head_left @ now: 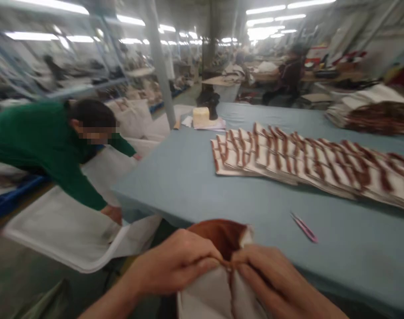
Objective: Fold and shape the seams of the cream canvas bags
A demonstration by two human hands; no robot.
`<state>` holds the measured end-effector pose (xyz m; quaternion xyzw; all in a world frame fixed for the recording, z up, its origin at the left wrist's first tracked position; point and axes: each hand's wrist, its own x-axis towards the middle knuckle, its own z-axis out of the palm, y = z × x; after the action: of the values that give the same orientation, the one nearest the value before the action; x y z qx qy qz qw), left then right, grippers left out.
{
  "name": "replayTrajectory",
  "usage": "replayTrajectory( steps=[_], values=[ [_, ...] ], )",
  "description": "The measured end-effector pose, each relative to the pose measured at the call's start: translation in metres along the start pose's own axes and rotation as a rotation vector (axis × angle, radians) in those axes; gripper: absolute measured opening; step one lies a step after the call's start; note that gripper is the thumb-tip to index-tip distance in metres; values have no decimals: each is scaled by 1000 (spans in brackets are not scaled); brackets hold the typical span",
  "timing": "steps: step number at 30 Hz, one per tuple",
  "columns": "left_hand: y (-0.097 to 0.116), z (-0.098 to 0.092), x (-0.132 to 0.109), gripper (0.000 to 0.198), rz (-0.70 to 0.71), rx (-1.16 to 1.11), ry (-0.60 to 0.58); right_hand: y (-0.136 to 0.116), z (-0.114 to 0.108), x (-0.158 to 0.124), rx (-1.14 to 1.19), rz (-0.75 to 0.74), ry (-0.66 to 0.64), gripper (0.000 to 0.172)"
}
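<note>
A white fabric piece (205, 294) with a brown inner side and a brown seam is held low in front of me, at the table's near edge. My left hand (180, 261) pinches its upper edge from the left, thumb on top of the cloth. From the right, my right hand (266, 270) grips the same edge, fingers closed, close beside the left thumb. Between the two hands the brown seam runs downward. Pink-handled snips (304, 227) lie on the blue-green table (175, 177) to the right. Beyond them, white pieces with brown strips (281, 153) lie overlapped in a long row.
At the left, a person in a green top (55, 146) bends over a white bin (55, 230), one hand inside it. A yellowish block (201, 117) rests at the table's far end near a post (160, 62). More stacked fabric (378, 110) sits at the far right.
</note>
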<state>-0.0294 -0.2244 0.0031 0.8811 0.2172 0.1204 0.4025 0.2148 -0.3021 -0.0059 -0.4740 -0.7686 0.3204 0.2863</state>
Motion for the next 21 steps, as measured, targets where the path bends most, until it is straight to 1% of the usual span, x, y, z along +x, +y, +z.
replayTrajectory(
  steps=[1,2,3,5,7,10,13,15,18,20,21],
  values=[
    [-1,-2,1,29,-5,-6,-6,2,0,2,8,-46,-41,26],
    [-1,-6,3,28,-11,-7,-17,4,-1,5,14,-72,-54,25],
    [-1,-9,6,29,-1,-8,-27,6,-2,8,13,-111,-35,25],
    [4,-16,11,31,32,5,-57,6,-5,12,-36,-140,-9,24],
    [12,-19,18,34,47,35,-87,3,-8,13,-112,-150,8,23],
    [22,-19,30,37,7,100,-114,-3,-11,8,-234,-169,44,24],
    [28,-20,40,33,-16,149,-139,-8,-11,1,-365,-179,93,25],
    [33,-19,44,31,12,204,-161,-13,-13,-4,-406,-157,89,25],
    [44,-13,46,30,108,330,-129,-20,-21,-11,-354,-107,69,23],
    [52,-4,45,28,178,369,-67,-19,-28,-16,-279,-100,74,19],
    [55,1,44,28,205,364,-28,-15,-32,-18,-238,-102,86,14]
  ],
)
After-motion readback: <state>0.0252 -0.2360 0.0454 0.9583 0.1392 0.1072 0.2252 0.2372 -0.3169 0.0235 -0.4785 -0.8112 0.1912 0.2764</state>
